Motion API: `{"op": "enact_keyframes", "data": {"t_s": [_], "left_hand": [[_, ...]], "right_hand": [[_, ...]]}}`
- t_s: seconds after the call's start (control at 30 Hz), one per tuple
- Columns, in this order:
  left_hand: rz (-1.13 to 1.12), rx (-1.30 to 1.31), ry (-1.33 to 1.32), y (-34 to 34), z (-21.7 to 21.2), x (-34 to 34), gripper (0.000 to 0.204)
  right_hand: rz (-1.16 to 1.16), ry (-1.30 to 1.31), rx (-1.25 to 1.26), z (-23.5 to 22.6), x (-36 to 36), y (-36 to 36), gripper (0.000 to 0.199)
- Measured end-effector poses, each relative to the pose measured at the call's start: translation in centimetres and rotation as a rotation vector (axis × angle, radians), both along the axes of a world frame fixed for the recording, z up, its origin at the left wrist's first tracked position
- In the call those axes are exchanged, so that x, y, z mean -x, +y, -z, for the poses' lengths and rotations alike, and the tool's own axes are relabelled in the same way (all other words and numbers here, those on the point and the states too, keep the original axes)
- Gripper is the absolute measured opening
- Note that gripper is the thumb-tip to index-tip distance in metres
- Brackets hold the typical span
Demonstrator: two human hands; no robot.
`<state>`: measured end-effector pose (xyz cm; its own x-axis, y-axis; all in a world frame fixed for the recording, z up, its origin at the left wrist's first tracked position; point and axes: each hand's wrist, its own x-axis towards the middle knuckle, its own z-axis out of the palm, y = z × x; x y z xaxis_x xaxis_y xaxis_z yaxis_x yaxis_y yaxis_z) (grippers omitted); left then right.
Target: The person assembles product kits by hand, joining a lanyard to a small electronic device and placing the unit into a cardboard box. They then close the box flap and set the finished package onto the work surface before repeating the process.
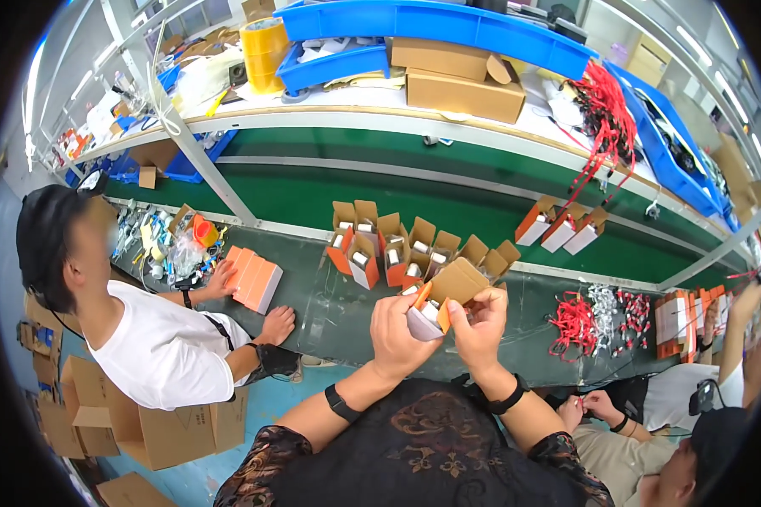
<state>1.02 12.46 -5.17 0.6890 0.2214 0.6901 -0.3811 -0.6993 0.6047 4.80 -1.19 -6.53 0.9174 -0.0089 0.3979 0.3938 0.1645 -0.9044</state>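
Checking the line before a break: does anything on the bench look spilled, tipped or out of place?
Nothing clearly stands out. The open small boxes stand grouped upright on the bench. The left hand and right hand hold one box. The red cords are heaped loosely.

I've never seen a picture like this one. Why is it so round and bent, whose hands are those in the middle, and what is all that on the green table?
The camera sits on a person's head and looks down through a very wide lens, which bends straight edges. The two forearms rising from below are that person's own. The left hand and right hand together hold a small orange and brown carton with its flap open. On the dark green conveyor belt stand more open cartons. A neighbour on the left touches a stack of flat orange cartons. Red-stringed tags lie to the right.
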Motion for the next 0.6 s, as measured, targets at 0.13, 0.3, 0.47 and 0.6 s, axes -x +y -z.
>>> {"op": "enact_keyframes", "data": {"t_s": [0.13,0.3,0.47,0.6], "left_hand": [[-0.047,-0.086,-0.108,0.1,-0.3,-0.4,0.068],[-0.034,0.135,0.114,0.6,-1.2,-0.4,0.06],[-0.057,-0.059,-0.082,1.1,-0.9,-0.5,0.053],[-0.091,-0.117,-0.114,1.4,-0.9,-0.4,0.045]], "right_hand": [[0.017,0.201,-0.106,-3.0,0.4,0.9,0.054],[-0.084,-0.365,0.567,-6.1,0.5,-0.4,0.038],[-0.054,-0.216,0.503,-4.9,1.1,0.2,0.044],[0.094,-0.544,0.767,-7.0,1.4,0.9,0.035]]}}
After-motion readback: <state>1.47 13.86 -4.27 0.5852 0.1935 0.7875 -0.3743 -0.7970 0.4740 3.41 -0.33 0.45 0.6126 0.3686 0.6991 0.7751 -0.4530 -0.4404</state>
